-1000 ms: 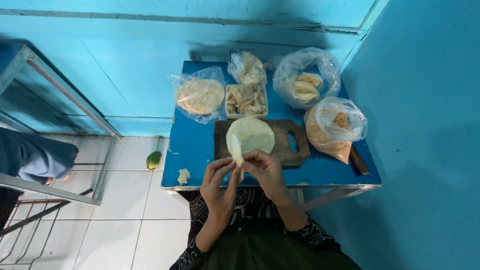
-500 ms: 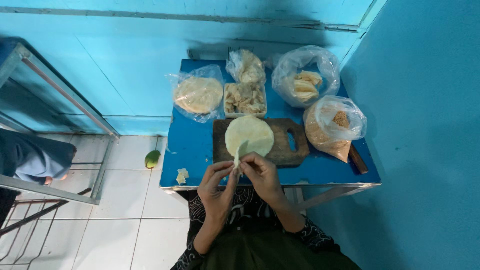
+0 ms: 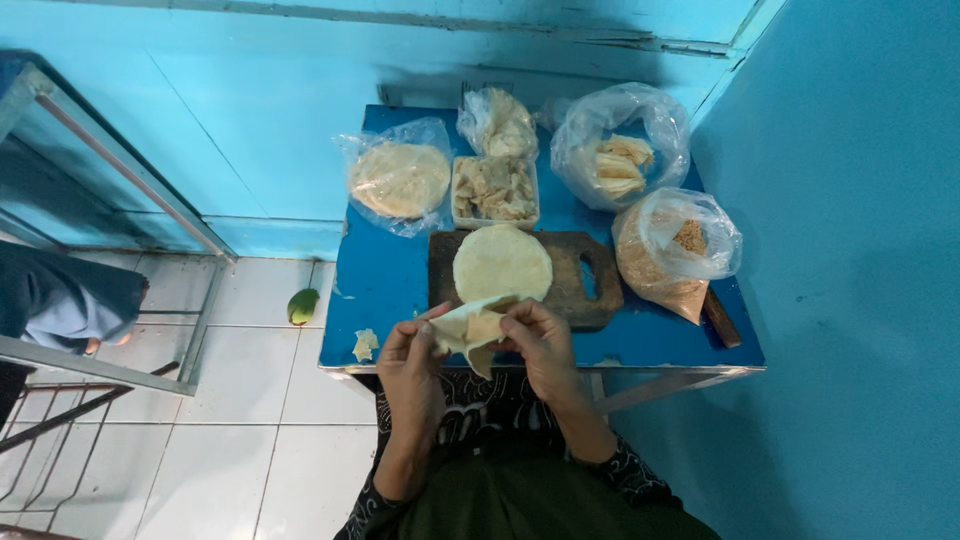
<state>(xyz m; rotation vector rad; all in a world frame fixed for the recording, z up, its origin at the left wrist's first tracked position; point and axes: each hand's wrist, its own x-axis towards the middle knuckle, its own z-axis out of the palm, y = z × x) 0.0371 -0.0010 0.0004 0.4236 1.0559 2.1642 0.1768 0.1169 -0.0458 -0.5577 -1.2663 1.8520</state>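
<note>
Here, both hands are gripping a pale folded wrapper just above the near edge of the blue counter: the left hand is pinching its left side and the right hand is closing on its right side. Just beyond it, a round flat wrapper is lying on a dark board. Farther back are sitting a bag of rounds, a tray of shreds, a clear bag of pale pieces and a bag of brown crumbs. A green fruit is lying on the tiled floor.
</note>
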